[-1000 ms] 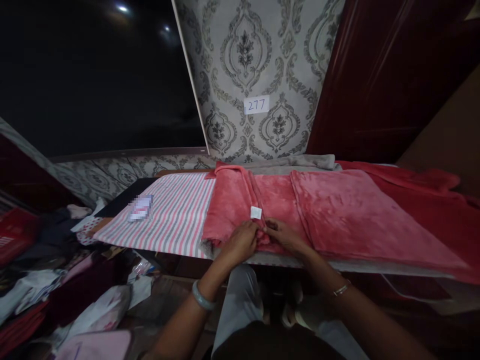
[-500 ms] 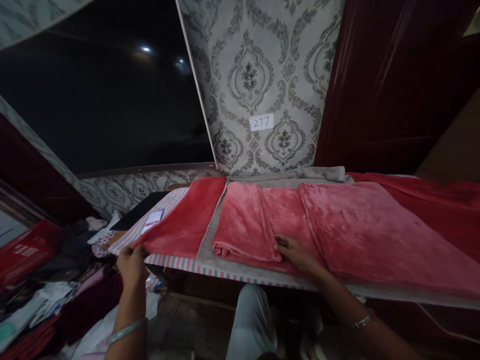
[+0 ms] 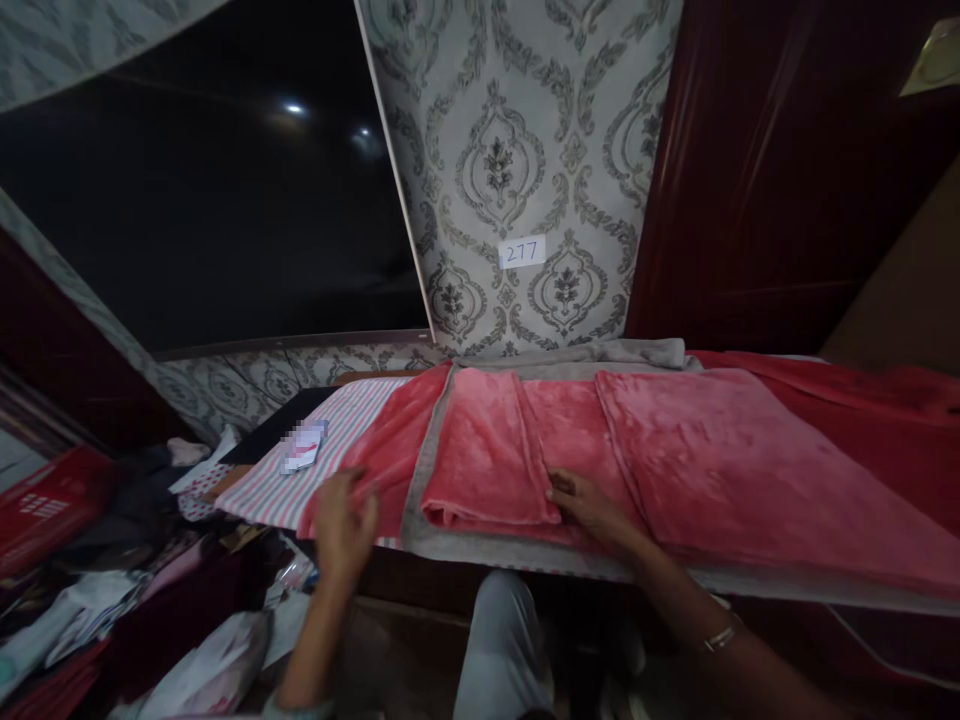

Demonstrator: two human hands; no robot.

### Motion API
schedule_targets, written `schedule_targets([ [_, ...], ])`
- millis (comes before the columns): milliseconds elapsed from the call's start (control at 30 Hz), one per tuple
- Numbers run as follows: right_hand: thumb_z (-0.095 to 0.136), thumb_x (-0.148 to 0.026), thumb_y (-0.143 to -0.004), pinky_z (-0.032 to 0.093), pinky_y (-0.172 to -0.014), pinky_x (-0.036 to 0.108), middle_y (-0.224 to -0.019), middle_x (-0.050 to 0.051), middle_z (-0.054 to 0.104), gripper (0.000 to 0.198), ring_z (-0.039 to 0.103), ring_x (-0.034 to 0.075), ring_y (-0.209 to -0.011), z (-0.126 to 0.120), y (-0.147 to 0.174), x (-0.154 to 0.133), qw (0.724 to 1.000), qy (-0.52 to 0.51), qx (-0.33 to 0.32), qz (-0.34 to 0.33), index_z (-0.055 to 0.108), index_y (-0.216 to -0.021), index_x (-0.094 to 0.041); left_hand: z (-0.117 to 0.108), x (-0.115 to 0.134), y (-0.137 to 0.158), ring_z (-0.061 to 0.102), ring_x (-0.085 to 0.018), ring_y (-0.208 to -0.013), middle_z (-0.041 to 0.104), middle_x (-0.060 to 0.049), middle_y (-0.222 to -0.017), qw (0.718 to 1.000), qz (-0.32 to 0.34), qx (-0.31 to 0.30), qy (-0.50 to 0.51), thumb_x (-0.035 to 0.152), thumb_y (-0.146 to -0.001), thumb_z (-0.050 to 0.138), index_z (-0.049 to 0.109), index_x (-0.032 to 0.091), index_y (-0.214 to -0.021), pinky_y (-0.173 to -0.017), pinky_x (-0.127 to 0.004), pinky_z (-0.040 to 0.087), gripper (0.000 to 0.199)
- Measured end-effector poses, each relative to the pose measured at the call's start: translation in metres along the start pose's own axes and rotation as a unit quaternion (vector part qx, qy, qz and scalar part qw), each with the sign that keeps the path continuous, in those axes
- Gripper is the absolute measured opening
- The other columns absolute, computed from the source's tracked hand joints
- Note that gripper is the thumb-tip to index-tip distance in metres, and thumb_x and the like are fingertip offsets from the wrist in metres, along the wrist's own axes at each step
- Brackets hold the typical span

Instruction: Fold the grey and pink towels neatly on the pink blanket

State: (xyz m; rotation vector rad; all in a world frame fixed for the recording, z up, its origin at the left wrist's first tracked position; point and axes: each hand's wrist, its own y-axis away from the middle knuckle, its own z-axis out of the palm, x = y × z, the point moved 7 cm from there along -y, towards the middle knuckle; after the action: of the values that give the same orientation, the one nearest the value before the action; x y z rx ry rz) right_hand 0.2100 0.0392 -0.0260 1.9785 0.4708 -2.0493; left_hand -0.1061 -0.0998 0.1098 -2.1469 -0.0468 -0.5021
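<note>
A tabletop (image 3: 230, 482) against a patterned wall (image 3: 570, 150), spread with a red blanket (image 3: 720, 450).
The right hand (image 3: 589, 508) pinches the edge of the folded panel (image 3: 487, 440) near its front corner, seemingly to keep it from slipping; the left hand (image 3: 343, 525), blurred and loosely spread, is at the red end flap (image 3: 401, 450), whether touching I cannot tell. A striped cloth (image 3: 337, 425) lies beneath, probably as a protective layer, bearing a small card (image 3: 304, 448). Off left, beside heaped clothes (image 3: 142, 560), sits a red box or bag (image 3: 46, 512), contents hidden.

The left hand (image 3: 346, 530) is blurred; whether it touches the red blanket (image 3: 397, 440) is hard to tell. Pixelation obscures a small card (image 3: 306, 447). Picture edges crop the dark screen (image 3: 225, 210).
</note>
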Motion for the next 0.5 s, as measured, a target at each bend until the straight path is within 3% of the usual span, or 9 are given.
schedule_targets([
  [100,0.078,-0.046,-0.061,0.054,-0.086,0.041,-0.105,0.008,0.071,0.059,0.066,0.026,-0.1,-0.002,0.001,-0.005,0.998,-0.049,0.031,0.022,0.064,-0.113,-0.021,0.065,0.071,0.031,0.062,-0.028,-0.111,0.066,-0.01,-0.115,0.971,0.155,-0.174,0.06,0.034,-0.093,0.056,0.06,0.024,-0.119,-0.098,-0.049,0.052,0.029],
  [167,0.077,-0.045,-0.065,0.055,-0.077,0.038,-0.101,0.006,0.071,0.065,0.068,0.024,-0.09,0.0,0.003,-0.01,0.996,-0.072,0.031,0.038,0.059,-0.124,-0.023,0.104,0.112,0.051,0.056,-0.03,-0.123,0.061,-0.013,-0.13,0.94,0.19,-0.271,0.083,0.035,-0.088,0.065,0.053,0.021,-0.132,-0.103,-0.05,0.048,0.048],
  [200,0.076,-0.045,-0.067,0.055,-0.073,0.037,-0.096,0.005,0.071,0.067,0.067,0.023,-0.085,0.001,0.004,-0.013,0.995,-0.079,0.027,0.045,0.057,-0.127,-0.023,0.118,0.126,0.057,0.055,-0.031,-0.124,0.059,-0.014,-0.132,0.935,0.184,-0.291,0.082,0.036,-0.085,0.068,0.052,0.021,-0.134,-0.104,-0.051,0.048,0.053],
  [300,0.072,-0.044,-0.071,0.054,-0.068,0.034,-0.085,0.001,0.069,0.065,0.066,0.02,-0.075,0.004,0.008,-0.02,0.994,-0.094,0.01,0.06,0.056,-0.131,-0.025,0.147,0.143,0.061,0.057,-0.032,-0.118,0.059,-0.014,-0.126,0.946,0.132,-0.29,0.065,0.032,-0.082,0.07,0.051,0.018,-0.131,-0.1,-0.051,0.048,0.054],
  [400,0.07,-0.041,-0.072,0.053,-0.071,0.033,-0.085,-0.001,0.07,0.063,0.066,0.018,-0.075,0.003,0.009,-0.023,0.994,-0.1,-0.002,0.053,0.056,-0.131,-0.026,0.161,0.142,0.059,0.058,-0.03,-0.109,0.06,-0.012,-0.114,0.961,0.089,-0.258,0.044,0.024,-0.084,0.064,0.054,0.017,-0.123,-0.093,-0.049,0.05,0.04],
  [500,0.067,-0.036,-0.071,0.054,-0.075,0.035,-0.08,-0.001,0.071,0.059,0.067,0.019,-0.074,-0.009,-0.002,-0.022,0.997,-0.057,-0.012,0.045,0.06,-0.127,-0.023,0.17,0.137,0.061,0.058,-0.029,-0.103,0.062,-0.012,-0.109,0.964,0.09,-0.247,0.044,0.016,-0.084,0.057,0.057,0.018,-0.117,-0.09,-0.047,0.051,0.033],
])
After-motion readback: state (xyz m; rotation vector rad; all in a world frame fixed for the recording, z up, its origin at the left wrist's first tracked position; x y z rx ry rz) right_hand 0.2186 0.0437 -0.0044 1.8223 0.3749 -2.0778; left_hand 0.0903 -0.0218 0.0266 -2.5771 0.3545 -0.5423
